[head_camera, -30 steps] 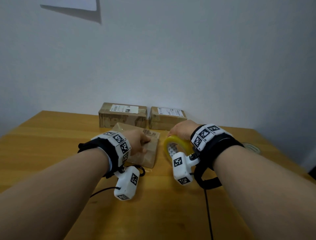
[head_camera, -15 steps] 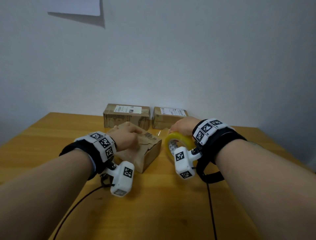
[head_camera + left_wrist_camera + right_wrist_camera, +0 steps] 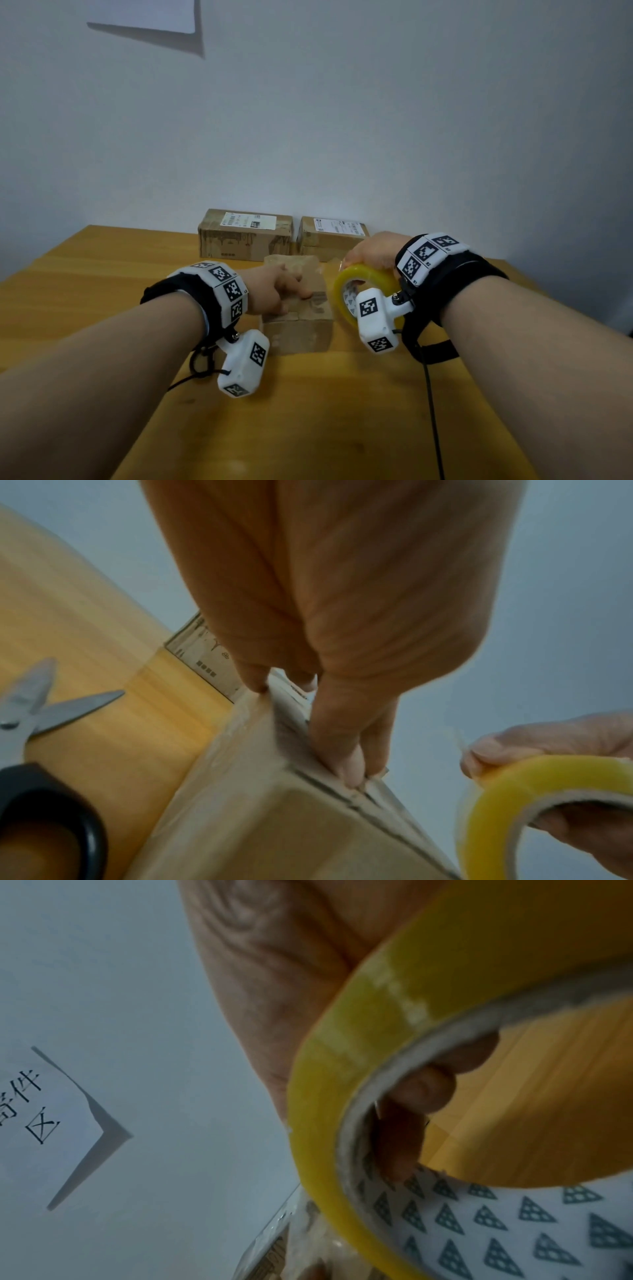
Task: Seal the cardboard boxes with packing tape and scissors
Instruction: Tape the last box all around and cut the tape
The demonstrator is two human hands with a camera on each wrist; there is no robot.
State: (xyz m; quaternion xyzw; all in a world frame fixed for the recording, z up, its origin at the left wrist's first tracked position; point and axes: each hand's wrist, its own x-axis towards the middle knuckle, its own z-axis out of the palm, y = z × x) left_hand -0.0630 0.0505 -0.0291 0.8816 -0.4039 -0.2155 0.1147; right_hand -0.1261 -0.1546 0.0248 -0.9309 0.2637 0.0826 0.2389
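Observation:
A small cardboard box (image 3: 301, 325) lies in the middle of the wooden table (image 3: 342, 418), its short end towards me. My left hand (image 3: 274, 291) presses on its top, with the thumb (image 3: 349, 750) along the flap seam and the fingers further back. Just right of the box, my right hand (image 3: 373, 253) grips a yellow roll of packing tape (image 3: 370, 274) above the table, its fingers through the core (image 3: 424, 1088). A short clear strip sticks out by the thumb. Scissors (image 3: 34, 723) with black handles lie left of the box with their blades apart, seen only in the left wrist view.
Two larger labelled cardboard boxes (image 3: 245, 236) (image 3: 330, 236) stand side by side at the back against the wall. A sheet of paper (image 3: 144, 13) hangs on the wall above. Black cables run from both wrist units across the table.
My left hand has turned the small box so its short end faces me. The right hand has lifted the tape roll a little beside it.

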